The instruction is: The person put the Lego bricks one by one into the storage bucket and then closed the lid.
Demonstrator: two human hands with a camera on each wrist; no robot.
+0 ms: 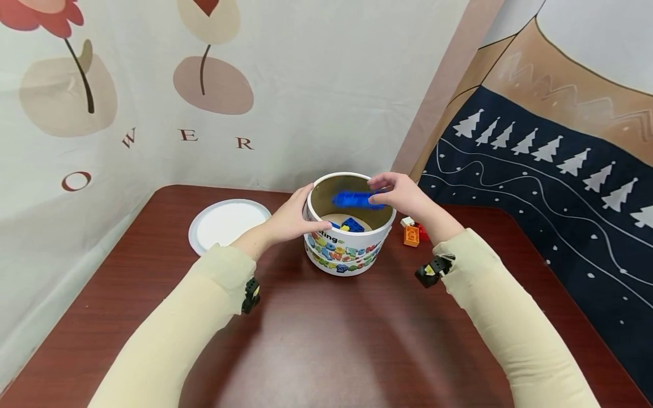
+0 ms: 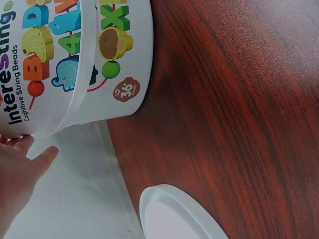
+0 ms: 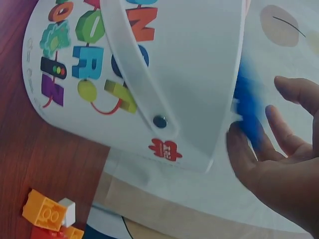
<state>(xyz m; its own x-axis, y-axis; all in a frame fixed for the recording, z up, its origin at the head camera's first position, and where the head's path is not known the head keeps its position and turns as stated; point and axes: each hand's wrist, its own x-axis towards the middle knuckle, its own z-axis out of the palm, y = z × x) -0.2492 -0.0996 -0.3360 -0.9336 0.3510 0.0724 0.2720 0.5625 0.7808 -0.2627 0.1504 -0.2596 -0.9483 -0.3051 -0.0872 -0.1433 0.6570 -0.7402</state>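
A white bucket [image 1: 347, 266] printed with colourful letters stands on the table. My left hand [image 1: 288, 218] rests against its left side, thumb along the front rim and fingers fairly straight. Over the right side of the bucket's mouth is my right hand [image 1: 400, 195], its fingers spread apart. A long blue toy brick [image 1: 352, 199], blurred by motion, is just off those fingertips, inside the opening. The right wrist view shows the blurred blue brick [image 3: 249, 107] beside the rim, the thumb away from it. Inside the bucket lie a dark blue brick [image 1: 353, 224] and a small yellow piece [image 1: 345, 228].
A round white lid [image 1: 229, 224] lies left of the bucket. On the right are an orange brick [image 1: 411, 236], a white brick [image 1: 407, 221] and a red brick [image 1: 423, 232]. A printed cloth wall [image 1: 316, 113] stands close behind the table.
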